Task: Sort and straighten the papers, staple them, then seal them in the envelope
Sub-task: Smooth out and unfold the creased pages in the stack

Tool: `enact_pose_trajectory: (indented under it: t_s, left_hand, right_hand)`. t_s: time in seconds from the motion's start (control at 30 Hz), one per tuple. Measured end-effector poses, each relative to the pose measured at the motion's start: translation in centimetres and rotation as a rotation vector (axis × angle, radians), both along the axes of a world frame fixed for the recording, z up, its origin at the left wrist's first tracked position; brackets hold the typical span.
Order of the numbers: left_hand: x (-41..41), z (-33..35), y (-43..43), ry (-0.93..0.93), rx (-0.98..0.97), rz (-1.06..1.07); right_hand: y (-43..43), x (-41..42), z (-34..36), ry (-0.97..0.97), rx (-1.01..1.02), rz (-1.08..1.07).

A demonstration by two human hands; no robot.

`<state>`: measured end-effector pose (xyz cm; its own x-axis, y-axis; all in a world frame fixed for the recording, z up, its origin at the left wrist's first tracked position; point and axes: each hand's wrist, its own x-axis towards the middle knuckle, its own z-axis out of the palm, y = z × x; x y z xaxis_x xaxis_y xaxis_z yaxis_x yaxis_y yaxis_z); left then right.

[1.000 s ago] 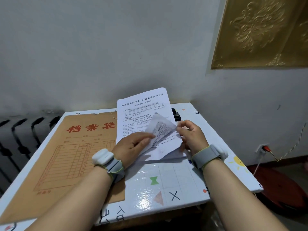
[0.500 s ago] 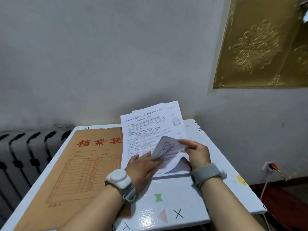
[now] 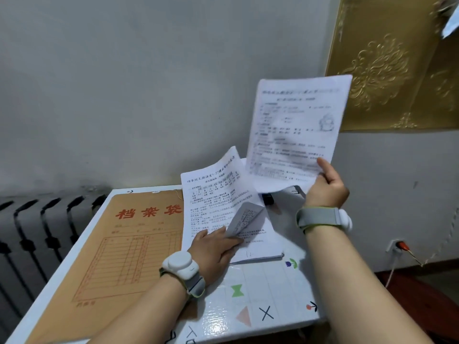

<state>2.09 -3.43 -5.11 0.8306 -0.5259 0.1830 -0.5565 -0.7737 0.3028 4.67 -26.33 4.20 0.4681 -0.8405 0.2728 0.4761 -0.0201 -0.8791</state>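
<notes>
A stack of printed white papers (image 3: 213, 194) lies on the table, its top sheet curling up at the far end and one corner folded over near the middle. My left hand (image 3: 215, 247) rests flat on the stack's near left part, fingers straight, touching the folded corner. My right hand (image 3: 326, 186) pinches the bottom edge of a single printed sheet (image 3: 295, 130) and holds it upright in the air above the table's far right. A large brown file envelope (image 3: 129, 244) with red characters lies flat to the left of the stack. A black stapler (image 3: 268, 198) shows partly behind the stack.
The white table (image 3: 263, 294) has coloured shapes printed on it and stands against a grey wall. A dark radiator (image 3: 37, 232) is on the left. A gold embossed panel (image 3: 397, 60) hangs at the upper right. A wall socket with a red plug (image 3: 400, 245) sits low on the right.
My right hand has pulled one sheet out of the stack and raised it up and to the right. My left hand stays pressed on the stack. The stapler is now uncovered.
</notes>
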Motion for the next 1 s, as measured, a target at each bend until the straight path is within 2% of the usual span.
enact_pose_trajectory:
  t_s: [0.1,0.23,0.3,0.47,0.6,0.73,0.83,0.9,0.97,1.0]
  left_hand:
    - [0.0,-0.1,0.0,-0.015,-0.007,0.005]
    - [0.0,-0.1,-0.1,-0.028,0.024,-0.007]
    - [-0.1,0.0,0.1,-0.025,0.027,-0.028]
    - [-0.5,0.4,0.0,-0.035,0.059,-0.027]
    - [-0.3,0.2,0.1,-0.079,0.056,-0.033]
    - [-0.1,-0.2,0.1,-0.101,0.09,-0.032]
    - [0.0,-0.1,0.2,-0.097,0.101,-0.028]
    - [-0.1,-0.3,0.3,-0.145,0.077,-0.046]
    - [-0.1,-0.5,0.2,-0.191,-0.039,-0.096]
    - [-0.1,-0.6,0.2,-0.213,-0.101,-0.131]
  right_hand:
    - [0.0,0.4,1.3,-0.03,0.043,0.015]
    - [2.2,0.9,0.6,0.04,-0.017,0.216]
    - [3.0,1.1,-0.5,0.049,0.047,0.265]
    - [2.2,0.8,1.1,-0.174,0.413,0.315]
    - [3.1,0.7,2.8,-0.263,0.407,0.463]
    - [4.1,1.1,2.5,-0.103,0.177,0.665]
    - [5.4,1.2,0.8,0.183,-0.066,0.822]
    - [5.8,1.4,-0.2,0.333,-0.083,0.849]
    - [5.5,1.5,-0.9,0.521,-0.149,0.848]
    - [5.1,1.6,-1.1,0.667,-0.269,0.831]
